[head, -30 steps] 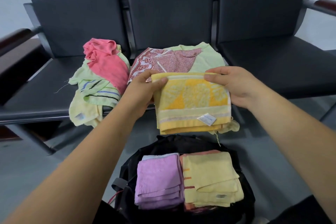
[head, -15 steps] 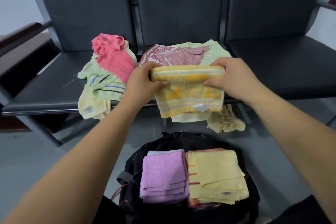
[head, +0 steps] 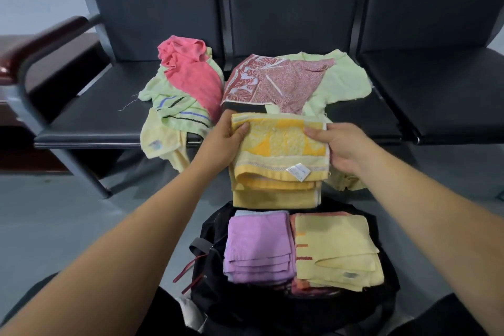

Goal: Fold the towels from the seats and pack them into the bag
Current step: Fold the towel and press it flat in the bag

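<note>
A folded yellow-orange towel (head: 278, 155) with a white label hangs in the air between the seat edge and the bag. My left hand (head: 225, 142) pinches its upper left corner and my right hand (head: 339, 148) grips its upper right edge. Below it stands an open black bag (head: 210, 275) holding a folded purple towel (head: 259, 245) and a folded pale yellow towel (head: 335, 248) over an orange one. On the seats lie a pink towel (head: 191, 76), a striped light green towel (head: 177, 110), a red patterned towel (head: 275, 82) and a light green towel (head: 343, 78).
A row of dark padded seats (head: 441, 95) with a brown armrest (head: 41, 41) at the left runs across the back. A pale yellow towel (head: 161, 142) droops over the left seat's front edge. Grey floor (head: 68, 215) surrounds the bag.
The yellow-orange towel has been folded over once more and has come down from the seat edge towards the bag, both hands still holding it.
</note>
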The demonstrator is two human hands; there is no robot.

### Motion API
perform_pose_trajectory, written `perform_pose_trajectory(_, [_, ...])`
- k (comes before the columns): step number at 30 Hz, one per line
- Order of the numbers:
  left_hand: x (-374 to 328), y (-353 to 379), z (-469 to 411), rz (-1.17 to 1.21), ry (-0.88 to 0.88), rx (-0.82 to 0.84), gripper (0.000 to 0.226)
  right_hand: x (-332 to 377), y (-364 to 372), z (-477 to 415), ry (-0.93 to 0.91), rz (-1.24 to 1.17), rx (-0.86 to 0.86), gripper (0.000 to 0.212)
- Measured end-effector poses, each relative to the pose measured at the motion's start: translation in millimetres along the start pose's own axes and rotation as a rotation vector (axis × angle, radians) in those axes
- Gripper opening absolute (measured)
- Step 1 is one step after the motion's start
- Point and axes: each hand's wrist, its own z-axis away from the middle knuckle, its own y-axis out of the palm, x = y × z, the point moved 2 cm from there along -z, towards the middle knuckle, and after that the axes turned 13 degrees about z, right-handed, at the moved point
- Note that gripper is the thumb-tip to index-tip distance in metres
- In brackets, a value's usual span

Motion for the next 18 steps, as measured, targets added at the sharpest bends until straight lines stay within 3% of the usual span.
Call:
perform_pose_trajectory(4, [52.0,11.4,21.1,-0.126,-0.271,0.075,0.036,-59.2,15.1,-5.4,0.242,0.053,-0.028,0.029])
perform_pose_trajectory(8, [107.3,16.5,45.6,-0.187,-0.482,0.180,0.037,-115.3,28.3,-3.8,0.384,0.210,-0.002,0.025])
perform_pose_trajectory(10, [129.6,18.7,54.1,-0.238,-0.541,0.201,0.044,-141.3,32.9,-7.6,0.402,0.276,0.001,0.022])
perform_pose_trajectory(14, [161.9,27.9,60.2,-0.305,-0.573,0.181,0.055,-188.7,34.6,-29.4,0.383,0.423,-0.055,0.042])
perform_pose_trajectory(16, [173.2,34.4,59.8,-0.324,-0.596,0.160,0.055,-215.8,34.0,-46.1,0.356,0.489,-0.114,0.039])
perform_pose_trajectory(18, [182.1,41.7,58.2,-0.308,-0.647,0.152,0.062,-206.7,46.8,-34.8,0.381,0.536,-0.111,0.049])
